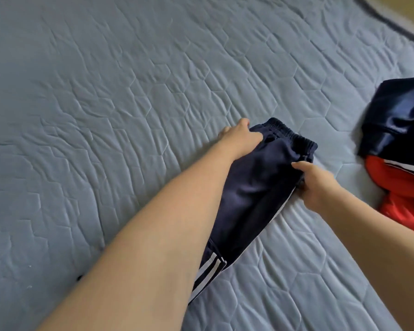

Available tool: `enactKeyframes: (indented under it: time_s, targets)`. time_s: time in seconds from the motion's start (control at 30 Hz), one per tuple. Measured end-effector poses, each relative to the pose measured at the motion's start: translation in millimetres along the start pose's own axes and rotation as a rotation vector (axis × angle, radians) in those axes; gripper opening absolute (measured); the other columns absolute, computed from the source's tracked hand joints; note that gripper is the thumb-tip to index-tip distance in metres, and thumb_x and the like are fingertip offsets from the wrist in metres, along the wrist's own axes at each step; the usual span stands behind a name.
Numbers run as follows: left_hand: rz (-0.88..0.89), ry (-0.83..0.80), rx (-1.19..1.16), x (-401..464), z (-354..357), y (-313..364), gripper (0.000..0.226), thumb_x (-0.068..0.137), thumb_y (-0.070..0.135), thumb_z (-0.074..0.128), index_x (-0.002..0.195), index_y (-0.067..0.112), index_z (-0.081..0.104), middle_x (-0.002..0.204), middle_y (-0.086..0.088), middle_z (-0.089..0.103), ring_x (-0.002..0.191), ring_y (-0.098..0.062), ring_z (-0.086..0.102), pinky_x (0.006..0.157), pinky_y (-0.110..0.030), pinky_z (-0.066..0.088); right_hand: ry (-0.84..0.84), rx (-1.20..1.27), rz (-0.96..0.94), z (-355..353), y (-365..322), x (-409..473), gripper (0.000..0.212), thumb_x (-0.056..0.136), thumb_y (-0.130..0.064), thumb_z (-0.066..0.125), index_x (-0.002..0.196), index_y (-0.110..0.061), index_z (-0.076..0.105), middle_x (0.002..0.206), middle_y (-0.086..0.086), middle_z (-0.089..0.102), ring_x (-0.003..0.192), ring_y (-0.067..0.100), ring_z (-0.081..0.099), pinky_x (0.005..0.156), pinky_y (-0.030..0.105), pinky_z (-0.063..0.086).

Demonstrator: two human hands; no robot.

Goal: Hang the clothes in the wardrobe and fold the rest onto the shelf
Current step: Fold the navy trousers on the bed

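Navy track pants (256,187) with white side stripes lie on the bed, their elastic waistband at the far end. My left hand (239,138) grips the left corner of the waistband, its fingers curled under the cloth and mostly hidden. My right hand (314,182) pinches the right edge of the pants a little below the waistband, thumb on top. My left forearm lies over the pants' left side and covers part of the leg.
The pants rest on a pale blue quilted bed cover (105,115). At the right edge lies a shiny navy garment (399,120) on top of a red one (402,197). The bed's dark edge (392,22) runs across the top right corner.
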State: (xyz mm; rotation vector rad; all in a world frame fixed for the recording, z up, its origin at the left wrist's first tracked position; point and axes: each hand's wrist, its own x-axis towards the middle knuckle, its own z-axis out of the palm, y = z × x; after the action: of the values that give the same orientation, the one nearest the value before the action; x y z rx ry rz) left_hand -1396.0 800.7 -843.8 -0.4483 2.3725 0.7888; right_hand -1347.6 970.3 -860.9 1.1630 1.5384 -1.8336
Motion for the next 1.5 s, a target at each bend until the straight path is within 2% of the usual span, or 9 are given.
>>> enactKeyframes:
  time_s: [0.17,0.3,0.47,0.63,0.8,1.0,1.17,1.37,1.5]
  targets:
    - [-0.13,-0.042,0.046,12.0,7.2,40.1,0.05,0.08,0.022,0.046,0.13,0.018,0.05,0.141,-0.017,0.038,0.138,-0.036,0.021,0.113,-0.049,0.019,-0.038,-0.065,-0.054,-7.7,-5.7,3.4,0.023,0.086,-0.001,0.058,0.108,0.006,0.055,0.075,0.01,0.053,0.059,0.018,0.05,0.045,0.02,0.044]
    - [-0.126,-0.084,-0.297,-5.3,-12.6,27.7,0.025,0.058,0.014,0.052,0.083,0.008,0.052,0.086,-0.013,0.054,0.076,-0.028,0.054,0.065,-0.031,0.045,-0.085,0.008,-0.113,-3.9,-5.6,-27.5,0.02,0.086,0.001,0.052,0.103,-0.007,0.049,0.093,0.01,0.057,0.08,0.019,0.057,0.062,0.025,0.051]
    - [-0.064,-0.11,-0.471,-58.8,-69.5,-12.1,0.023,0.056,0.002,0.053,0.078,0.008,0.057,0.078,-0.008,0.054,0.074,-0.02,0.05,0.066,-0.024,0.041,-0.089,-0.188,-0.425,22.7,11.9,-93.3,0.018,0.079,-0.003,0.055,0.083,-0.017,0.044,0.081,-0.002,0.047,0.074,0.013,0.046,0.065,0.029,0.041]
    - [-0.079,-0.133,-0.453,-139.8,-109.7,-89.7,0.043,0.082,-0.012,0.047,0.107,0.02,0.063,0.097,-0.001,0.066,0.091,-0.01,0.056,0.089,-0.022,0.037,-0.198,-0.531,-0.755,53.3,59.7,-171.8,0.02,0.069,-0.017,0.055,0.082,-0.023,0.042,0.078,-0.007,0.048,0.068,0.01,0.046,0.062,0.028,0.041]
    - [-0.261,-0.159,-0.728,-221.0,-100.5,-185.0,0.038,0.093,-0.005,0.04,0.109,0.022,0.06,0.085,0.0,0.068,0.078,-0.012,0.062,0.084,-0.034,0.054,-0.319,-1.019,-1.177,72.6,138.3,-227.9,0.027,0.066,-0.03,0.054,0.085,-0.014,0.043,0.088,0.002,0.05,0.075,0.023,0.044,0.066,0.032,0.032]
    - [-0.432,-0.24,-1.312,-281.4,-57.4,-284.2,0.027,0.083,0.036,0.044,0.095,0.019,0.061,0.089,-0.007,0.062,0.077,-0.022,0.059,0.066,-0.028,0.047,-0.578,-1.322,-1.192,91.7,241.8,-249.9,0.028,0.06,-0.022,0.056,0.086,-0.014,0.05,0.094,0.0,0.053,0.083,0.023,0.052,0.078,0.026,0.036]
    - [-0.569,0.062,-0.999,-276.0,-2.8,-342.6,0.056,0.078,0.019,0.075,0.125,0.025,0.045,0.114,-0.004,0.064,0.1,-0.023,0.063,0.082,-0.04,0.053,-0.858,-1.573,-1.21,87.2,290.2,-232.9,0.031,0.075,-0.034,0.044,0.088,-0.022,0.068,0.112,-0.003,0.064,0.099,0.016,0.065,0.093,0.03,0.05]
    - [-0.602,0.169,-0.763,-263.1,17.3,-357.8,0.032,0.077,0.018,0.059,0.108,0.024,0.052,0.107,-0.001,0.061,0.083,-0.02,0.055,0.062,-0.029,0.043,-0.06,-1.288,-0.882,85.6,256.7,-180.2,0.046,0.092,-0.03,0.052,0.133,-0.01,0.047,0.146,0.012,0.038,0.136,0.029,0.031,0.114,0.04,0.019]
    - [-0.722,0.058,-0.23,-262.0,6.4,-351.7,0.045,0.078,0.022,0.043,0.123,0.018,0.046,0.123,-0.006,0.056,0.104,-0.029,0.053,0.087,-0.038,0.045,0.043,-1.212,-0.495,85.6,218.8,-155.8,0.064,0.091,-0.032,0.054,0.145,-0.009,0.027,0.147,0.015,0.031,0.137,0.033,0.028,0.111,0.044,0.022]
